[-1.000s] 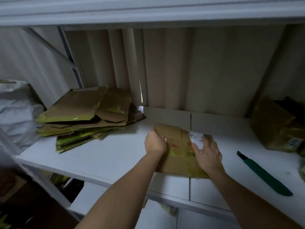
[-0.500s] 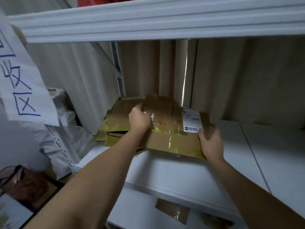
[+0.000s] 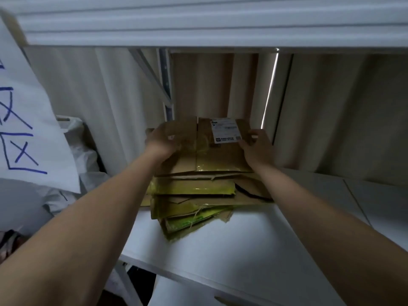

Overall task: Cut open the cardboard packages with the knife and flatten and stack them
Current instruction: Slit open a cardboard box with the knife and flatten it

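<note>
A flattened brown cardboard package (image 3: 218,157) with a white shipping label (image 3: 225,130) lies on top of a stack of flattened cartons (image 3: 194,195) with yellow-green tape, at the back left of the white shelf (image 3: 254,239). My left hand (image 3: 162,141) holds the package's left part with bent fingers. At its right edge my right hand (image 3: 257,147) grips it beside the label. The knife is out of view.
The upper shelf beam (image 3: 198,23) hangs close overhead. A white paper sign (image 3: 24,120) with blue writing hangs at the left, with white plastic bags (image 3: 81,155) behind it. A metal shelf post (image 3: 167,89) and a beige curtain (image 3: 331,118) stand behind the stack.
Both hands carried the flattened package from the middle of the shelf leftward and set it down on the stack. My view swung left, so the knife left the frame.
</note>
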